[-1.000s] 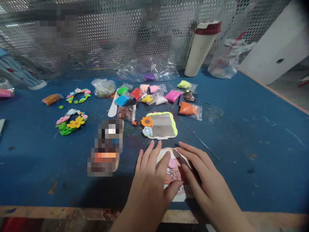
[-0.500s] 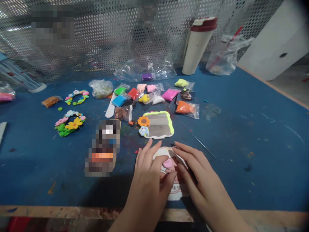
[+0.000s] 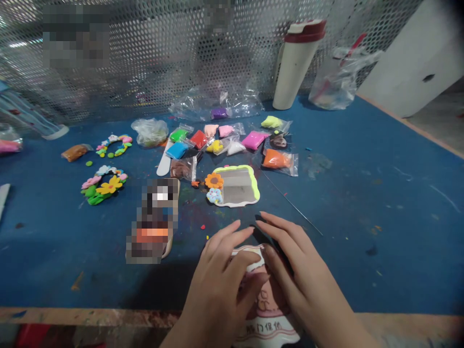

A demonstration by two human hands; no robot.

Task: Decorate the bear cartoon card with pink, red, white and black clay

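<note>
My left hand (image 3: 217, 285) and my right hand (image 3: 304, 275) rest on both sides of a white printed card (image 3: 270, 331) with pink and brown cartoon shapes and Chinese text. Its upper part lies under my fingers, and its lower end passes my palms toward the front table edge. My left thumb lies over the card, and my right fingers curve along its right side. Just beyond my fingertips lies a small mirror (image 3: 235, 187) with a yellow-green clay border, an orange clay sunflower and a blue clay flower.
Several bagged clay lumps (image 3: 217, 140) and a white spatula (image 3: 164, 164) lie behind the mirror. Two clay flower wreaths (image 3: 103, 186) sit left, near a pixelated object (image 3: 154, 220). A thin wire (image 3: 292, 205) lies right. A white bottle (image 3: 295, 65) stands against perforated metal mesh (image 3: 145, 53).
The card has slid toward me and my hands have moved with it, showing more of its printed lower end. My left fingers have drawn back from the mirror. The whole view has shifted slightly.
</note>
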